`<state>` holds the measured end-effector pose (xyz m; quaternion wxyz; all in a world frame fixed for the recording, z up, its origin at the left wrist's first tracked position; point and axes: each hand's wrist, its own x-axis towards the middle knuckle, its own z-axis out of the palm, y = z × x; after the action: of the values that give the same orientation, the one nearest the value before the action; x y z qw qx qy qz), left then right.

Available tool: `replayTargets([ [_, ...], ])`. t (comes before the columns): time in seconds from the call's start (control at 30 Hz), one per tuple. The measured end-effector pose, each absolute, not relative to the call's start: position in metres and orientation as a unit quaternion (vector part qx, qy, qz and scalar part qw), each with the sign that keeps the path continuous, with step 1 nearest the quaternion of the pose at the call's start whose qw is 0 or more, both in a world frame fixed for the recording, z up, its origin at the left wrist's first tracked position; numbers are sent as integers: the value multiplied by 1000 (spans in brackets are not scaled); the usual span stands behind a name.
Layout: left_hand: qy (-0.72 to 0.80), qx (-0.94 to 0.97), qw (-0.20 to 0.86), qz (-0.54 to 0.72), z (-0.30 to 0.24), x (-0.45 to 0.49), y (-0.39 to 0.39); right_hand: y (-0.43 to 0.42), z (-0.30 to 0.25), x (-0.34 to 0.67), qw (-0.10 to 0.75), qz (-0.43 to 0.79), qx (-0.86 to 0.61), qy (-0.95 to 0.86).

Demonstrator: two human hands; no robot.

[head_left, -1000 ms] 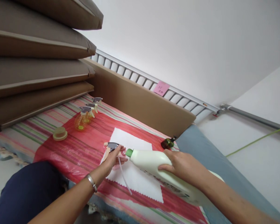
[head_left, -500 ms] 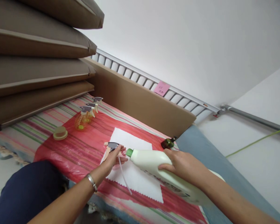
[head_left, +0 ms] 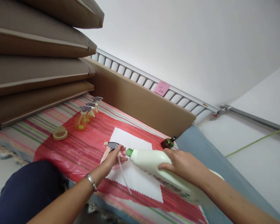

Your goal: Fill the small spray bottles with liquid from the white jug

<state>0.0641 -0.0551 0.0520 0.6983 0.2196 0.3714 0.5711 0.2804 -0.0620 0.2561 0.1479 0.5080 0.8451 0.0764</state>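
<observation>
My right hand (head_left: pixel 184 166) grips a large pale green jug (head_left: pixel 147 158), tipped nearly on its side. Its green mouth (head_left: pixel 129 152) points left and meets a small clear pinkish opening (head_left: pixel 123 152) at my left fingertips. In my left hand (head_left: pixel 112 158) is a trigger spray head (head_left: pixel 113 145) with a grey top and peach lever; its thin clear dip tube (head_left: pixel 124 178) hangs below my fingers. What lies under the left palm is mostly hidden, probably a clear pinkish bottle. Beneath both hands lies a white cloth (head_left: pixel 142 183) with zigzag edges.
Several amber spray bottles (head_left: pixel 80 121) stand at the back left, near a yellowish round lid (head_left: pixel 60 133). A dark green pump bottle (head_left: pixel 167 143) is beyond my right hand. Red plastic sheeting (head_left: pixel 67 149) covers the striped cloth. Stacked brown cushions (head_left: pixel 42 68) rise on the left.
</observation>
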Motion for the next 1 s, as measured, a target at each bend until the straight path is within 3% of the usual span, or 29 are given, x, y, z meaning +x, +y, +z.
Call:
replayTargets([
  [1.0,381,216,693,572,61,63,-58,-64,260,275,156,87,500,847],
])
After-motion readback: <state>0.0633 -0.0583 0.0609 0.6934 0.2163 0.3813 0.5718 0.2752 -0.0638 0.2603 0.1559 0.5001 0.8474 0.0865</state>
